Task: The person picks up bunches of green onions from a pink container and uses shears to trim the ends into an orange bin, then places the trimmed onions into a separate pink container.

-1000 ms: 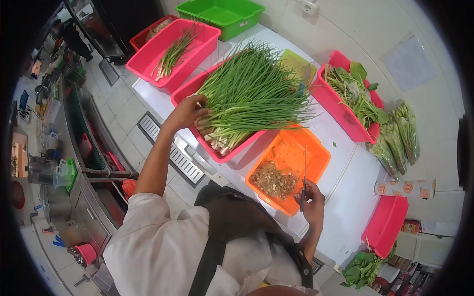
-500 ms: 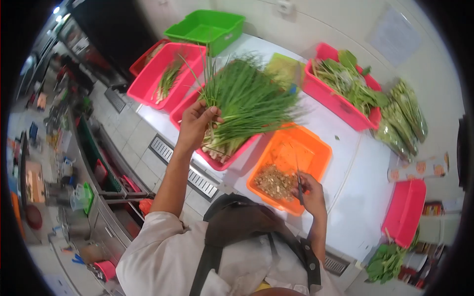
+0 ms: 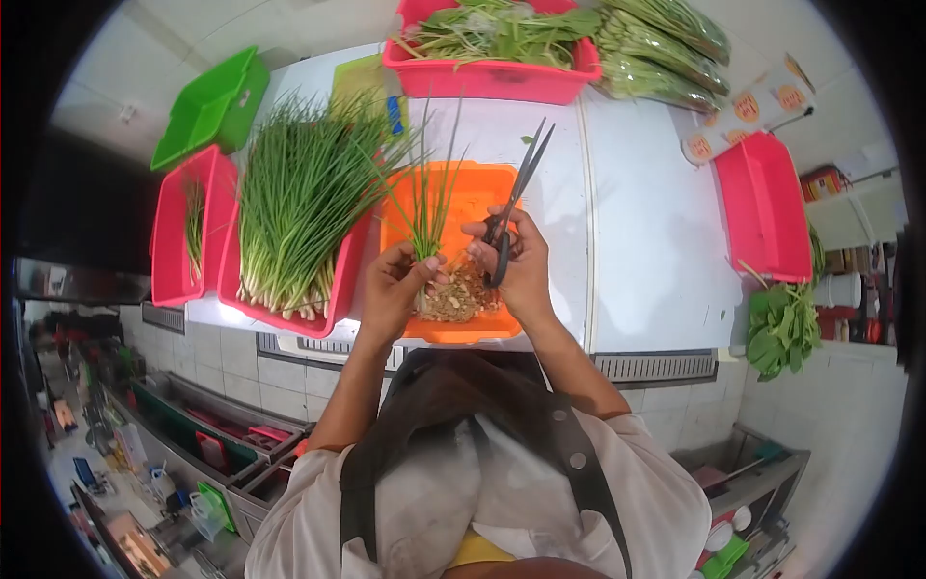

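Over the orange tub (image 3: 473, 179), my left hand (image 3: 397, 282) pinches a small bunch of green onions (image 3: 424, 217), their leaves pointing away from me. My right hand (image 3: 521, 265) has its fingers around the handles of black-handled scissors (image 3: 526, 179), blades up. The two hands are close together. Brown root trimmings (image 3: 453, 301) lie in the near part of the tub. Left of it, a pink tub (image 3: 340, 311) holds a large heap of green onions (image 3: 304, 193), bulb ends toward me.
A smaller pink tub (image 3: 166, 241) with a few green onions stands far left, near a green tub (image 3: 198, 121). Leafy greens fill a pink tub (image 3: 492, 82) at the back, beside bagged vegetables (image 3: 666, 58). Another pink tub (image 3: 762, 207) stands at the right edge.
My left hand has moved from the heap to the orange tub with a small bunch of green onions. My right hand has raised the scissors, blades up. The view has turned.
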A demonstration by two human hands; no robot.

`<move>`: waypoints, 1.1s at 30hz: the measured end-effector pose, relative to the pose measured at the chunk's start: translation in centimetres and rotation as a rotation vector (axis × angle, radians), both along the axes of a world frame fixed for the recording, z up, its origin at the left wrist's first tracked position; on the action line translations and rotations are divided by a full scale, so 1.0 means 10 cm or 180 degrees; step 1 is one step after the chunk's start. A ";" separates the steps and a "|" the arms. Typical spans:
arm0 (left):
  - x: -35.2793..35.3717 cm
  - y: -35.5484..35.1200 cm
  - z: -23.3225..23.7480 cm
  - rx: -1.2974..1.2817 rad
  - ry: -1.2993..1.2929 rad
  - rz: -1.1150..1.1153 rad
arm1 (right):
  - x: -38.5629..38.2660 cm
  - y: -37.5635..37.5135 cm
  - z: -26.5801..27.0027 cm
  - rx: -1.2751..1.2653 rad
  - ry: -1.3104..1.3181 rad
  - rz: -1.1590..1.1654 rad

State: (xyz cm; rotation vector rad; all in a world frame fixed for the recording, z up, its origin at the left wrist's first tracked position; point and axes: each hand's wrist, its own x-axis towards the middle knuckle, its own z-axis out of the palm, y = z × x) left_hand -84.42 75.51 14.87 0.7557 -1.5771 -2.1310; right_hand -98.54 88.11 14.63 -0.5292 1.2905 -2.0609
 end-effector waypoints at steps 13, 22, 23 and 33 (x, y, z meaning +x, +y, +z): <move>0.04 0.16 -0.08 0.0101 -0.0168 -0.0384 | -0.11 -0.03 -0.07 0.0163 -0.0108 0.0459; 0.21 -0.04 -0.03 -0.0891 -0.0467 0.0245 | -0.34 0.29 -0.21 0.0726 0.0829 0.1454; 0.20 -0.03 -0.03 -0.0942 -0.0530 0.0387 | -0.34 0.35 -0.21 0.0841 0.1104 0.1448; 0.11 -0.02 -0.12 -0.1496 -0.0917 0.0833 | -0.25 0.53 -0.08 0.1037 0.1280 0.1369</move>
